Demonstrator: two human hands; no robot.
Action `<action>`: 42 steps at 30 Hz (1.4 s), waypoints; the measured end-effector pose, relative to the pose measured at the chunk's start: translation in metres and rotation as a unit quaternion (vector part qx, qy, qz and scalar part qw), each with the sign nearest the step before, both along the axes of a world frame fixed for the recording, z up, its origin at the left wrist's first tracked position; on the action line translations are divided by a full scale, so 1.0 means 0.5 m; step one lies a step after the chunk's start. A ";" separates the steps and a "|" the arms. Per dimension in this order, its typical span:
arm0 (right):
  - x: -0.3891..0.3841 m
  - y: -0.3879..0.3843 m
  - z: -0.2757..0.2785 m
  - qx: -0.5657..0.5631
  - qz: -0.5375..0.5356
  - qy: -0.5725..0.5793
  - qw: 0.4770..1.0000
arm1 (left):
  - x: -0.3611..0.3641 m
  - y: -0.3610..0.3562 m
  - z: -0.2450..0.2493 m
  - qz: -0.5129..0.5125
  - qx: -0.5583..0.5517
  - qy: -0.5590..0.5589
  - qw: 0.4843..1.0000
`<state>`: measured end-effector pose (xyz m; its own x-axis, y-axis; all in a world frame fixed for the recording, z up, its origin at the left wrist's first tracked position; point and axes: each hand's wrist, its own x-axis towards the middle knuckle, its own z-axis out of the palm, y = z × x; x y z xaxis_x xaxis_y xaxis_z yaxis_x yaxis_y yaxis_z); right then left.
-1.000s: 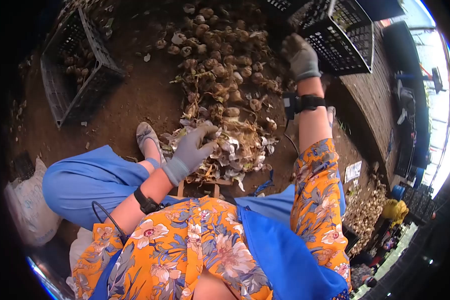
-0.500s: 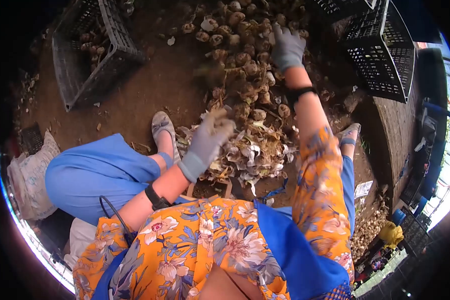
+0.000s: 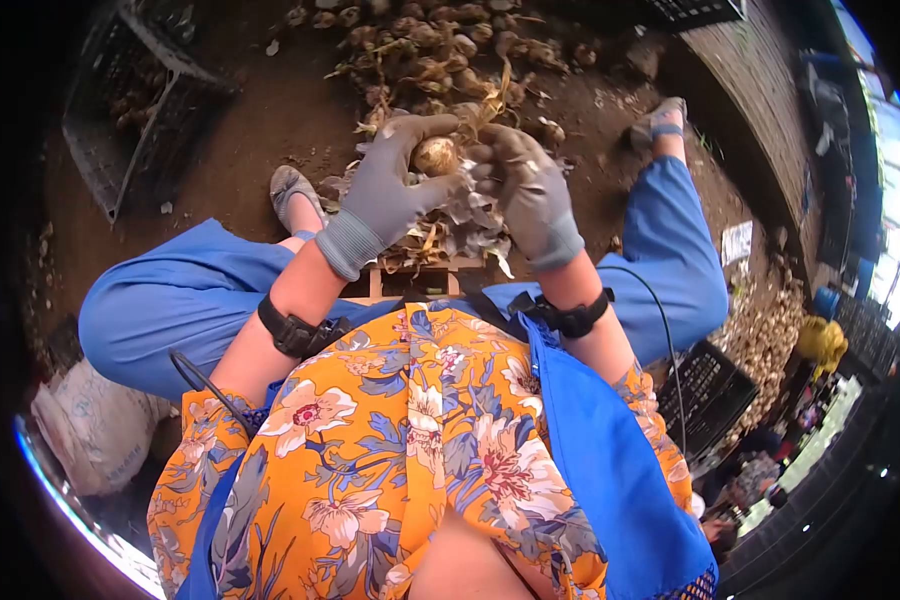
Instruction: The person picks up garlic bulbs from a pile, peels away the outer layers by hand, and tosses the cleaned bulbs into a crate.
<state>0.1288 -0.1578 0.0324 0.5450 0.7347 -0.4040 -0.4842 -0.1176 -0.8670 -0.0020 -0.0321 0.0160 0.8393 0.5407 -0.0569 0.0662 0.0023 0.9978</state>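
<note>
My left hand (image 3: pixel 395 190), in a grey work glove with soiled fingers, curls around a pale, round garlic bulb (image 3: pixel 436 156). Thumb and forefinger enclose the bulb from the left side. Close by on the right is my right hand (image 3: pixel 535 190), gloved the same way, its fingers bent in towards the bulb and slightly blurred. What lies between those fingers is hidden. A dry yellow leaf stalk (image 3: pixel 499 92) rises just above them. Beneath both hands lies a heap of papery skins and dry leaves (image 3: pixel 470 215).
A pile of garlic bulbs (image 3: pixel 420 50) spreads over the soil ahead. One black crate (image 3: pixel 150 120) lies to the left, another black crate (image 3: pixel 708 395) to the right. Wooden boards (image 3: pixel 750 90) run along the right. A white sack (image 3: pixel 100 425) stands at lower left.
My right hand has come back from the pile to beside my left hand. My left hand has moved slightly up and now holds a garlic bulb. The view has shifted.
</note>
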 end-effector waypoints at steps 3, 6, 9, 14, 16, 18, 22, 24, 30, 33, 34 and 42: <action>-0.020 -0.001 0.037 -0.018 0.052 -0.124 0.991 | -0.008 -0.020 0.048 -0.039 0.196 0.019 0.980; -0.024 -0.005 0.019 0.051 0.043 -0.067 0.996 | -0.020 -0.029 0.061 0.006 0.200 0.026 0.979; -0.026 -0.006 0.018 0.057 0.043 -0.051 0.996 | -0.032 -0.031 0.053 0.010 0.186 -0.004 0.983; -0.019 -0.017 0.038 0.099 0.061 0.090 0.989 | -0.034 -0.036 0.061 0.009 0.091 -0.005 0.996; -0.014 -0.022 0.039 0.111 0.074 0.110 0.985 | -0.032 -0.038 0.064 0.001 0.060 0.003 0.998; -0.008 -0.025 0.038 0.122 0.089 0.130 0.980 | -0.030 -0.041 0.068 0.004 0.033 -0.005 0.999; -0.012 -0.028 0.036 0.130 0.102 0.108 0.980 | -0.025 -0.042 0.063 0.012 0.003 -0.014 1.000; -0.014 -0.030 0.029 0.134 0.087 0.130 0.979 | -0.022 -0.040 0.077 0.032 -0.180 -0.025 0.983; -0.014 -0.026 0.041 0.137 0.092 0.121 0.979 | -0.030 -0.029 0.059 0.013 -0.095 -0.008 0.995; -0.021 -0.015 0.045 0.034 0.062 0.066 0.995 | -0.027 -0.030 0.044 0.011 0.074 -0.041 0.996; -0.024 -0.015 0.047 0.039 0.055 0.051 0.996 | -0.026 -0.034 0.045 0.010 0.073 -0.041 0.996; -0.007 -0.013 -0.026 -0.031 0.083 -0.424 0.901 | -0.028 -0.017 0.026 0.000 -0.479 -0.022 0.878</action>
<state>0.1256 -0.1644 0.0195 0.5616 0.8250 0.0626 0.3785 -0.1889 -0.9061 -0.0159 -0.0405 0.0292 0.8515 0.2626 -0.4538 0.0280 0.8415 0.5395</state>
